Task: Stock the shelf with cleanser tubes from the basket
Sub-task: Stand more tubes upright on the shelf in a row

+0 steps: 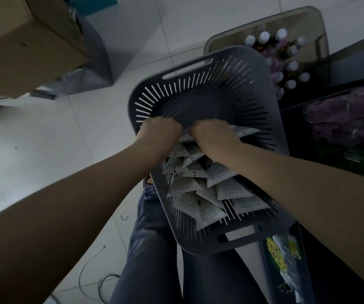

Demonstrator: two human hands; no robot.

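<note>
A grey slotted basket [198, 88] sits in front of me above my legs, its far half bare. Several white cleanser tubes [200, 189] lie piled in its near half. Both hands reach into the basket side by side. My left hand [159, 130] is curled at the basket's left wall, fingers tucked under and hidden. My right hand [211, 134] is curled over the top of the pile, gripping white tubes that stick out to the right of it [244, 131].
A second basket [216, 40] behind holds several white-capped bottles [290, 66]. Dark shelving with purple packs [347, 119] stands at the right. A cardboard box [23, 44] sits at top left. White tiled floor [45, 137] with loose cables [102, 279] lies to the left.
</note>
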